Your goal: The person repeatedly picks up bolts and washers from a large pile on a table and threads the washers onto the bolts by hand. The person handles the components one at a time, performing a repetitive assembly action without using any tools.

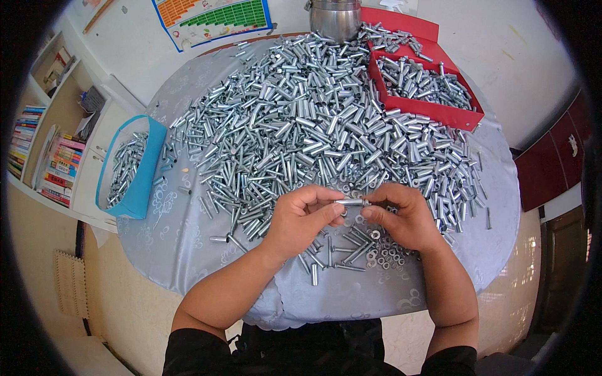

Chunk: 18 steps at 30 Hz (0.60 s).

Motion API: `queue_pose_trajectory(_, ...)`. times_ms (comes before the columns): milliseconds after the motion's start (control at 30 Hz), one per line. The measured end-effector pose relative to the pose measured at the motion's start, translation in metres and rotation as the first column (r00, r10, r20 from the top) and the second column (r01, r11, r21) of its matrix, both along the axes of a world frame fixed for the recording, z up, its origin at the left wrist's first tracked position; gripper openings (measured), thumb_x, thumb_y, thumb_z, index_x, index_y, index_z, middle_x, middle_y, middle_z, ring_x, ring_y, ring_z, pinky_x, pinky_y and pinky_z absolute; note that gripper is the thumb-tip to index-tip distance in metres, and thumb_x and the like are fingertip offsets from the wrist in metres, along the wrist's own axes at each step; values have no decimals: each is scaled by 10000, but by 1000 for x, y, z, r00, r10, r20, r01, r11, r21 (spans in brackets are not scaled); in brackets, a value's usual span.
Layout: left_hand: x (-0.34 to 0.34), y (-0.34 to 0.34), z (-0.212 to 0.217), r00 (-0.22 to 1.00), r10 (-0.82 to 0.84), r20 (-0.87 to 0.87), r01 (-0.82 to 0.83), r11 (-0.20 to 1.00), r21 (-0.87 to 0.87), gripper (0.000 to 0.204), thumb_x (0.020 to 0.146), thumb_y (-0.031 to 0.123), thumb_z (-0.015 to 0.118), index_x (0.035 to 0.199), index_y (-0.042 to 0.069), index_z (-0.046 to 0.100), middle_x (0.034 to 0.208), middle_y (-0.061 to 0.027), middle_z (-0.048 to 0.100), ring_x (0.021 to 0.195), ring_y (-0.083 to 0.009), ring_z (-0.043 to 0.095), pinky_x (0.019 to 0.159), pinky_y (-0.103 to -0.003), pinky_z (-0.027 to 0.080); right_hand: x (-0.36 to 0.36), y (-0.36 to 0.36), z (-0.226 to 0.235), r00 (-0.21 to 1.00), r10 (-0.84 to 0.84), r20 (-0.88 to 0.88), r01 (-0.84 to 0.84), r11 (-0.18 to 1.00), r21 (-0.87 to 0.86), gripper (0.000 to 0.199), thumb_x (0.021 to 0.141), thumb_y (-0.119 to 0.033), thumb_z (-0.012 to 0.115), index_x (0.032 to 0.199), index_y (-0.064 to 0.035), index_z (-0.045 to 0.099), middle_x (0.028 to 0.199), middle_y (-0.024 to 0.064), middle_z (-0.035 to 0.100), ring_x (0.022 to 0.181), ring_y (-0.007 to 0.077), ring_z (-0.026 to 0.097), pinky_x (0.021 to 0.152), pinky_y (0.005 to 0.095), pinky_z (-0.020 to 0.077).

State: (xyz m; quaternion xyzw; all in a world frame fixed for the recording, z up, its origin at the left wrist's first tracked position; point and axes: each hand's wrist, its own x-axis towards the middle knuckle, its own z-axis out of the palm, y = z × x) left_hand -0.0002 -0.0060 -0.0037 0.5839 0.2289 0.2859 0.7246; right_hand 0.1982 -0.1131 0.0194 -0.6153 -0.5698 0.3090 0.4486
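Just above the near part of the table, a silvery expansion anchor bolt [352, 202] lies sideways between my two hands. My left hand [295, 219] pinches its left end with thumb and fingers. At the other end, the thumb and fingers of my right hand [407, 219] close around its tip; the fingertips partly hide that end. Behind both hands spreads a big heap of metal sleeves and bolts [295, 125]. Closer to me, below the hands, lie a small cluster of nuts and washers [390, 255] and several loose bolts [357, 250].
A red box [433, 113] full of metal parts stands at the back right, its lid also bearing parts. At the left edge sits a blue box [149, 182] with more parts. A steel pot [335, 20] is at the back. The table [157, 250] wears a grey cloth.
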Motion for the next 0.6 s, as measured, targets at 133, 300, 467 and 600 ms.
queue_pose_trajectory(133,1,0,-2,1000,-2,17,3,1000,-23,167,906,11,642,1067,-34,639,910,-96,692,779,-131,682,699,-249,568,-7,1,-2,974,-58,-219,63,998,16,222,808,-62,768,1003,6,685,835,60,679,738,113,616,673,260,505)
queue_pose_trajectory(300,2,-4,1,998,54,-24,-53,996,69,175,901,36,656,1067,-17,640,867,-65,676,741,-102,658,656,-221,527,-3,-1,-2,915,-23,-404,-15,996,-92,201,834,-40,742,1008,32,673,804,54,672,684,105,622,626,246,509)
queue_pose_trajectory(467,0,-2,2,971,238,13,-236,951,197,203,915,35,620,1111,-18,634,917,-48,663,705,-90,626,667,-227,526,-6,-3,8,937,92,-338,-181,953,-242,147,859,-9,697,990,48,664,772,67,666,677,124,637,625,261,518)
queue_pose_trajectory(600,1,-1,2,960,278,24,-278,944,179,199,920,41,611,1110,-13,636,904,-44,659,695,-88,620,645,-229,516,6,1,-1,866,39,-499,-83,994,-67,269,921,-103,636,1148,38,606,966,132,687,869,198,677,783,316,544)
